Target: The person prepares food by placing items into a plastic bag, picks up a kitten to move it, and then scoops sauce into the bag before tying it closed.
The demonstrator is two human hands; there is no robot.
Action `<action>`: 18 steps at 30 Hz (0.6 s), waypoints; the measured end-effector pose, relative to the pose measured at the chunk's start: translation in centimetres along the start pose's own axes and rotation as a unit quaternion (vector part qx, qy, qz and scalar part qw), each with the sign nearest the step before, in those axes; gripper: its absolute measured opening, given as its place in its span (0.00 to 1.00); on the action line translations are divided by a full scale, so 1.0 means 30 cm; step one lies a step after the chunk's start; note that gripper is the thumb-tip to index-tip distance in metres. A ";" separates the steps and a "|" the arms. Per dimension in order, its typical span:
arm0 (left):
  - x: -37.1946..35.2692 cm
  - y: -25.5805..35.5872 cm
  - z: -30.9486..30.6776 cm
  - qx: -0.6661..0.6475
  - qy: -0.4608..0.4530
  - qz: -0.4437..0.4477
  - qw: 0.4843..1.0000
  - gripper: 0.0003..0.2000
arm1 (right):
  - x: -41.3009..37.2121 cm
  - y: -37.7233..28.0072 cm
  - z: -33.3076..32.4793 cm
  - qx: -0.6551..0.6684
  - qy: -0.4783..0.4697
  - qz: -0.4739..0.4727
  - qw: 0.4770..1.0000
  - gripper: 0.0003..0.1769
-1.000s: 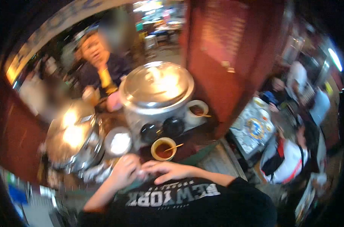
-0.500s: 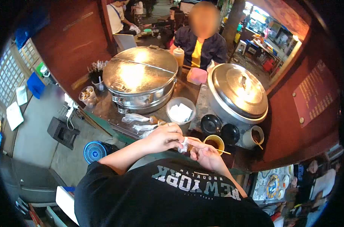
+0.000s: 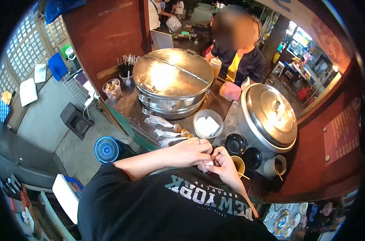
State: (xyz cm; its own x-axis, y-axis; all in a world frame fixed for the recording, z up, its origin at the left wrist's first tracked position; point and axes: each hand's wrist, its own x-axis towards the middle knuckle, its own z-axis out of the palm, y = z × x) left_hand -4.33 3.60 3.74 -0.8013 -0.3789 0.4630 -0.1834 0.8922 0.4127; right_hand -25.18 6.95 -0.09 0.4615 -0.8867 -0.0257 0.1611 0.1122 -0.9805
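Left hand [image 3: 192,152] and right hand [image 3: 224,168] meet at the counter's near edge, before a wide steamer [image 3: 172,80], round pot [image 3: 271,116] and bowl [image 3: 195,120], both pinching 1 white scrap [image 3: 209,164] between their fingertips; it looks light, soft, crumpling, best nipped by its edge.

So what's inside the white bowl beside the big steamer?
White folded sheets, loosely stacked, fill the white bowl. Anything beneath them, and the bowl's bottom, is covered and cannot be seen.
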 end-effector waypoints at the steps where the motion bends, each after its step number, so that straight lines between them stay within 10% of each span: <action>1: -0.003 0.005 0.004 -0.011 0.000 -0.002 1.000 0.09 | -0.005 -0.011 0.003 -0.001 0.003 -0.001 1.000 0.24; 5: 0.002 0.012 0.001 -0.058 0.001 0.004 0.998 0.08 | -0.024 0.000 0.007 0.177 -0.015 -0.048 0.983 0.22; 8: -0.005 -0.008 0.012 -0.043 -0.035 -0.002 0.998 0.07 | -0.045 -0.012 0.002 -0.126 0.005 -0.006 0.992 0.22; 10: 0.004 0.014 -0.002 -0.007 -0.033 -0.012 0.999 0.07 | -0.060 -0.045 -0.002 -0.413 0.027 -0.070 0.908 0.10; 18: 0.012 0.032 0.012 -0.141 -0.047 -0.070 0.986 0.07 | -0.078 0.016 0.024 0.007 0.180 -0.108 0.978 0.06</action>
State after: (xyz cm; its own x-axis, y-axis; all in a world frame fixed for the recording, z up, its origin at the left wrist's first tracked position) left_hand -4.99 4.42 4.04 -0.8308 -0.4575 0.3170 -0.1412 0.7241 0.6751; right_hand -25.55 9.39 -0.37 0.0791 -0.9906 0.1117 0.2342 -0.0904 -0.9680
